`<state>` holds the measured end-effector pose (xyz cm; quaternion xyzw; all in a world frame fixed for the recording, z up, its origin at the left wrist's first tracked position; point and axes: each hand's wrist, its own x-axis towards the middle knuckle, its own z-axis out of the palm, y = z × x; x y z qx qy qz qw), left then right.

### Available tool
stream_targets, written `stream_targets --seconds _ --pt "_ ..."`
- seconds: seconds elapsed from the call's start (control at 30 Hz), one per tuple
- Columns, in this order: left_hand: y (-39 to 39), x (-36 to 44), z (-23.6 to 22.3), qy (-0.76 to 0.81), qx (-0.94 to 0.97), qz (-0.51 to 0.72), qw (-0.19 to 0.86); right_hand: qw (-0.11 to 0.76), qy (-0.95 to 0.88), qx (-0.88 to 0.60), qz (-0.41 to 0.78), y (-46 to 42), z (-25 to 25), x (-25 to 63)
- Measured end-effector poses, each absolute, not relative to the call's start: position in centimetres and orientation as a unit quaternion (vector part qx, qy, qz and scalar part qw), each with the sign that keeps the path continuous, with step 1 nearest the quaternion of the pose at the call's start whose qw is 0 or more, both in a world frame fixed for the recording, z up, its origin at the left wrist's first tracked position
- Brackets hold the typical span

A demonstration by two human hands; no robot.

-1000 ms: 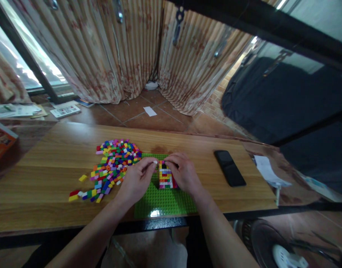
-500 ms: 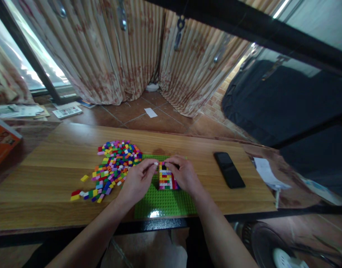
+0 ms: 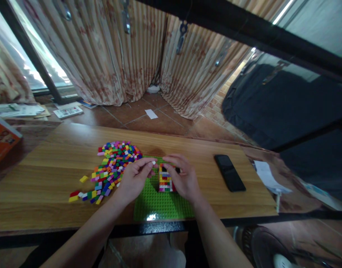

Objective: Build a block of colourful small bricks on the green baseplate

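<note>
Watching remotely, I see the left hand [image 3: 134,181] pinching a white brick [image 3: 154,162] between thumb and finger, just left of the multicoloured brick build [image 3: 164,181] on the green baseplate [image 3: 162,208]. The right hand [image 3: 185,179] curls over the build's right side, though I can't tell whether its fingers grip. On my feed, print on the orange box [image 3: 2,141] and white booklet [image 3: 68,112] is too blurred to read.

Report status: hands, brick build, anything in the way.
Left hand: pinching small white plastic brick. Right hand: at multicoloured plastic brick structure, contact unclear. Structure: on green studded baseplate, partly hidden by right hand.
</note>
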<state>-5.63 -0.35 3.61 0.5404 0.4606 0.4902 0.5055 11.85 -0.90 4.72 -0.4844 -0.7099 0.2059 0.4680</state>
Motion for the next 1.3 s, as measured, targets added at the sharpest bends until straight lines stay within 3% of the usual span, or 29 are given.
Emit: stream_targets --seconds 0.17,0.53,0.7,0.8,0.93,1.3 --pt "-0.4 -5.9 4.7 0.436 0.557 0.466 0.532 0.443 -0.746 -0.459 0.190 -1.3 5.1 10.1" --pt "-0.4 -6.1 4.6 0.447 0.550 0.452 0.541 0.471 -0.711 -0.485 0.194 -1.1 5.5 11.1" --pt "1.2 -8.8 3.5 0.519 0.590 0.464 0.409 0.474 -0.666 -0.553 0.166 -0.3 5.1 13.1" --pt "2.2 -11.2 3.3 0.611 0.644 0.391 0.244 0.448 -0.670 -0.562 0.186 -0.1 4.6 13.8" --pt "2.9 -13.0 3.6 0.693 0.657 0.277 0.109 0.417 -0.682 -0.565 0.202 -0.2 4.3 14.1" --pt "3.0 -12.4 3.4 0.703 0.689 0.174 0.034 0.392 -0.700 -0.550 0.234 -0.3 4.4 13.4"
